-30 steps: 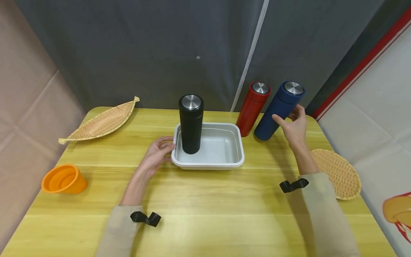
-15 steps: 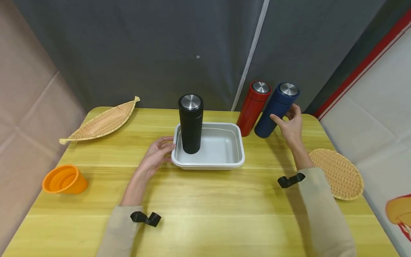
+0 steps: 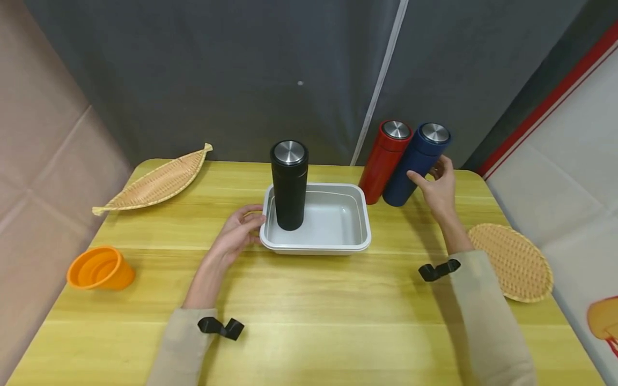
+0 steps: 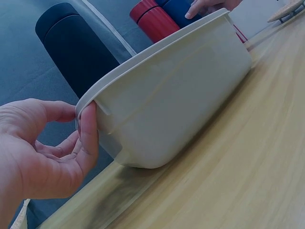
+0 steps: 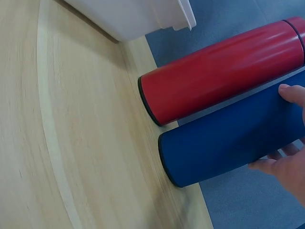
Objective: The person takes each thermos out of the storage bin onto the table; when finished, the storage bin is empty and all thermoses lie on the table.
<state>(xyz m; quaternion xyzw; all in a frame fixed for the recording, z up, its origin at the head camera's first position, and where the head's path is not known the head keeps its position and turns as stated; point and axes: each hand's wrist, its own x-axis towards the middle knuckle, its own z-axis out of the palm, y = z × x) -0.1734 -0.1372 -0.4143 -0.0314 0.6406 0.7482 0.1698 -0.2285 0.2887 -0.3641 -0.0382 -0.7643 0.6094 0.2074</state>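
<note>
My left hand (image 3: 236, 233) pinches the left rim of a white rectangular plastic basin (image 3: 338, 220); in the left wrist view, thumb and fingers are at its corner. Inside the basin's left part stands a black thermos (image 3: 289, 195) with a steel-topped lid. To the right, my right hand (image 3: 440, 187) grips a blue thermos (image 3: 410, 171), thumb on the near side and fingers around the far side. A red thermos (image 3: 383, 166) stands just left of the blue one, close beside it. The right wrist view shows the bases of the red thermos (image 5: 214, 71) and blue thermos (image 5: 228, 138) side by side.
A boat-shaped woven basket (image 3: 156, 185) lies at the back left of the wooden table (image 3: 309, 321). An orange cup (image 3: 101, 268) stands at the left. Near the right edge is an oval woven tray (image 3: 514, 262), partly behind the right sleeve. A grey curtain (image 3: 217, 80) hangs behind.
The right hand has shifted the blue thermos slightly left, closer to the red one. The left hand stays on the basin's rim. The head view has moved slightly.
</note>
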